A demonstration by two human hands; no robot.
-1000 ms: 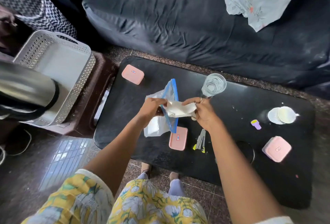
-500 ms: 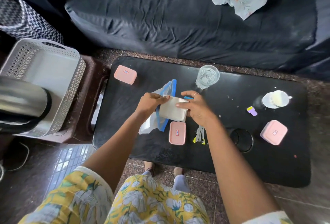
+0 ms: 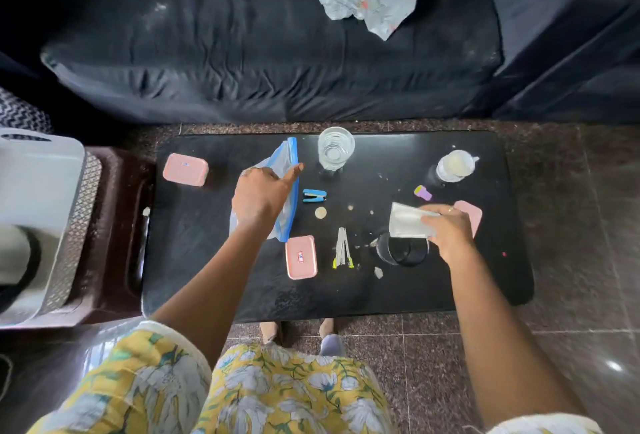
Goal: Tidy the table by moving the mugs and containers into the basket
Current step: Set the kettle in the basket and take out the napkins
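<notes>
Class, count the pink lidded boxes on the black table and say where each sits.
3: one box at the table's far left, one near the front edge, one partly hidden behind the right hand.

Garment: I am seeing a yellow dress [image 3: 277,392] printed with white flowers and green leaves.
Sleeves: I am seeing short sleeves in the same print, each ending in a pale cuff [image 3: 180,333].
Forearms: I am seeing both going bare below the cuffs.
Rings: I am seeing a ring [image 3: 450,209] on the right grip [image 3: 448,231] and another on the left grip [image 3: 259,193].
Feet: I am seeing toes peeking out under the worktop edge.
</notes>
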